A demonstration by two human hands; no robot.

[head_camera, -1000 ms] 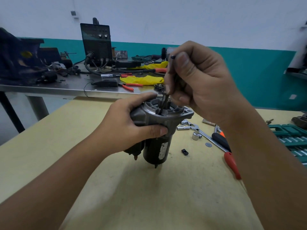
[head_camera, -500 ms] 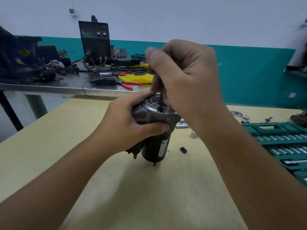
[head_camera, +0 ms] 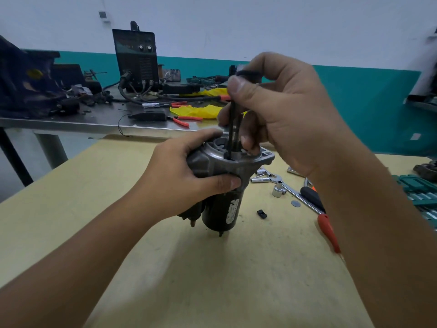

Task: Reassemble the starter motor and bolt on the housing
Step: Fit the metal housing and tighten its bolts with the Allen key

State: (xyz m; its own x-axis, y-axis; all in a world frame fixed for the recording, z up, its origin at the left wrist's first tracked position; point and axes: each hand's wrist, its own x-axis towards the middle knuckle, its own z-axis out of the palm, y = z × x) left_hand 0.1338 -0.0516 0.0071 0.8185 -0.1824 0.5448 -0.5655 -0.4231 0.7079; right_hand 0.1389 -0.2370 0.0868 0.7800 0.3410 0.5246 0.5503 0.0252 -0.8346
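Starter motor (head_camera: pixel 222 185): stood upright on the yellow bench (head_camera: pixel 212 280), silver housing (head_camera: pixel 236 165) uppermost, dark cylindrical body below with a pale label facing the camera.
Left hand (head_camera: pixel 184 183): wrapped round the upper body just under the housing, thumb lying across the front, fingers curled over the far rim.
Right hand (head_camera: pixel 279 110): above the housing, fingers and thumb pinched on a thin dark tool (head_camera: pixel 233 119) held upright.
Tool tip: met the top face of the housing near its front edge; what it engaged could not be told.
Right of the motor: loose sockets (head_camera: pixel 277 189), a chrome ratchet handle (head_camera: pixel 298 197), a red-handled screwdriver (head_camera: pixel 328 233), a small washer (head_camera: pixel 295 203) and a small black piece (head_camera: pixel 261 214) lay on the bench.
Far right edge: a green socket case (head_camera: pixel 421 192), only partly in view.
Behind: a steel bench (head_camera: pixel 94 124) carried a black box unit with knobs and cables (head_camera: pixel 136 58), red-handled pliers (head_camera: pixel 184 119) and yellow cloth (head_camera: pixel 201 111).
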